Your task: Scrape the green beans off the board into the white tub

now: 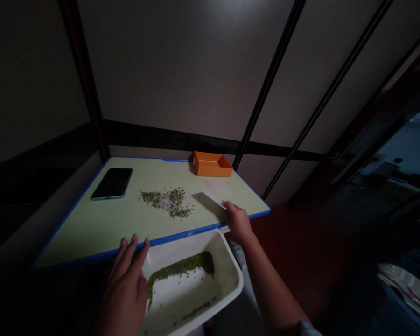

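Observation:
My right hand (238, 221) pinches a thin white card (213, 199), tilted over the right part of the pale table. To the left of the card, a loose patch of small green beans (178, 200) lies spread on the tabletop, with whitish grains (164, 202) mixed in its middle. My left hand (128, 284) rests with fingers stretched out at the left rim of a white plastic basin (234, 275), near the table's edge. More green beans (185, 265) lie along the basin's far side, and a few are scattered on its floor.
An orange open box (213, 170) stands at the table's back edge, with a thin patch of whitish grains (216, 185) in front. A dark phone (112, 183) lies at the left. The table (91, 233) has a blue rim; a panelled wall (182, 70) rises behind.

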Demonstrator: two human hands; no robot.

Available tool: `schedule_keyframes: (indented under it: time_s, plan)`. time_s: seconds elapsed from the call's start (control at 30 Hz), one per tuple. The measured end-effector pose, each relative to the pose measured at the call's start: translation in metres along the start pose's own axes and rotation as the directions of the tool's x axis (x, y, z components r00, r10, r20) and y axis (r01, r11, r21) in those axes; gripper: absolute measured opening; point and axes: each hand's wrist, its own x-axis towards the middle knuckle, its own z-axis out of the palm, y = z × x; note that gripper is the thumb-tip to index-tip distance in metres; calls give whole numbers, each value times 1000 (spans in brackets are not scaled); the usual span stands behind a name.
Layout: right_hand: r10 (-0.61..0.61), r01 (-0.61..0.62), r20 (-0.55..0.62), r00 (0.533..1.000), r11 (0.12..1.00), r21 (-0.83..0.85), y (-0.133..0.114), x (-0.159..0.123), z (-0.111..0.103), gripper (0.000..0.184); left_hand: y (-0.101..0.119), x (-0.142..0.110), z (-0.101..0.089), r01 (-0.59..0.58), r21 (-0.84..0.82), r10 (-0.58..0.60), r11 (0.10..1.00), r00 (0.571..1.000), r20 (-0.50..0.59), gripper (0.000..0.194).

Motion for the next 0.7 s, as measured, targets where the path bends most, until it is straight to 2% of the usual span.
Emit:
schedule_keyframes:
  time_s: [0.1,0.3,0.5,0.7]
  plan:
    - [42,-43,7,999,996,78,2,13,3,28,0,0,1,16,-10,-16,1000,1000,-8,58]
    - [-19,7,46,999,968,251,-5,27,10,23,0,0,1,18,-9,-18,1000,1000,-6,57]
    - [-171,113,82,982,873,475,-9,16,6,33,2,-1,0,20,10,-20,1000,1000,-6,58]
    - [-273,182,107,956,838,514,-11,1,-5,35,6,1,0,29,8,-29,1000,1000,-7,59]
